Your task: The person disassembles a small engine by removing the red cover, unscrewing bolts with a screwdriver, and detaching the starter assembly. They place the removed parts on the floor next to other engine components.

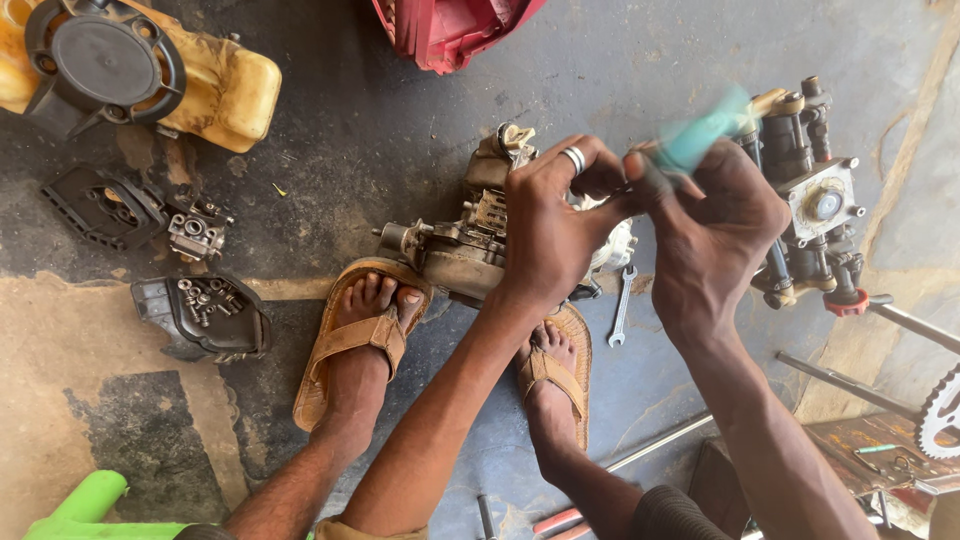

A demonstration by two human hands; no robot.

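Daylight, bright and even; soft shadows only. Mild glare on the pale floor patch (70, 340) at lower left. Frame mostly sharp. Motion blur smears the teal tool handle (705, 135) at upper right. Slight wide-angle stretch toward the edges.

Engine block (455, 250) sits ahead of both sandalled feet; spanner (621, 306) just right of it, pump unit (815, 215) farther right, carburettor (197, 235) well left.
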